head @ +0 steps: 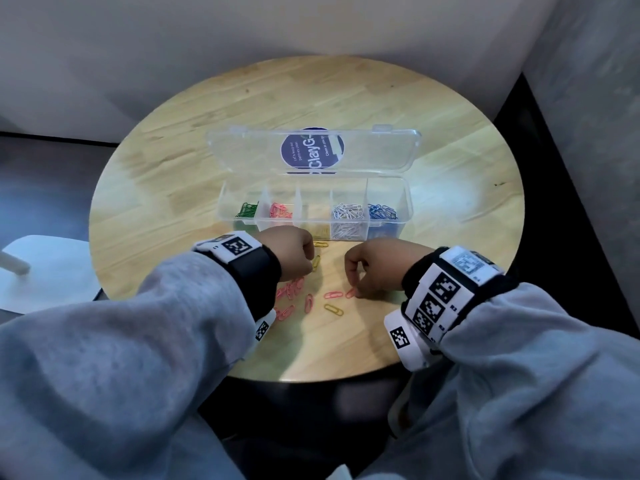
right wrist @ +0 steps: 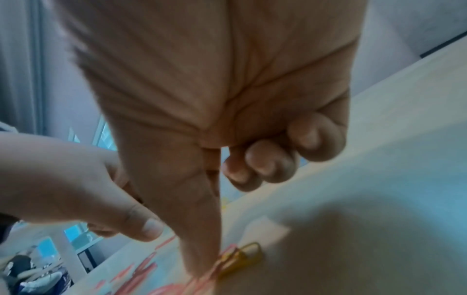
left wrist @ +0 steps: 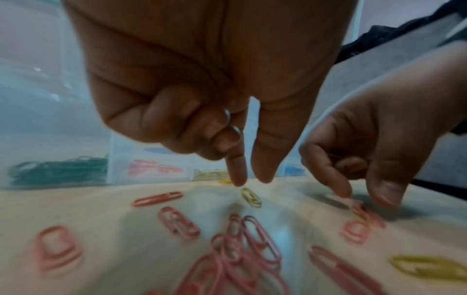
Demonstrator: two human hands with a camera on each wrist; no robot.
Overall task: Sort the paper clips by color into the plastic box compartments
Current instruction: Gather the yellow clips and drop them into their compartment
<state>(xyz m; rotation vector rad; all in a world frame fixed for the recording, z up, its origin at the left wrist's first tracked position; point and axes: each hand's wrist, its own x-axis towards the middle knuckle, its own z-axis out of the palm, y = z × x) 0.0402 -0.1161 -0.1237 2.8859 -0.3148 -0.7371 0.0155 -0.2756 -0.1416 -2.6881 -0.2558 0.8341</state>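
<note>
A clear plastic box (head: 406, 202) stands open on the round table, its compartments holding green (head: 246, 209), pink (head: 280, 211), yellow (head: 320, 232), white (head: 348, 213) and blue clips (head: 381, 211). Loose pink clips (head: 292, 289) and a few yellow ones lie in front of it. My left hand (head: 313, 263) (left wrist: 248, 181) hovers with index finger and thumb pointing down, slightly apart, just over a yellow clip (left wrist: 250, 197); its other fingers are curled. My right hand (head: 355, 291) (right wrist: 204, 271) pinches a pink clip (left wrist: 360, 208) that lies on the table beside another yellow clip (right wrist: 242, 257).
The box lid (head: 381, 150) lies back flat behind the compartments. More yellow clips (head: 333, 309) lie near the front. A white chair seat (head: 45, 268) stands left of the table (head: 450, 133). Walls close in behind and on the right.
</note>
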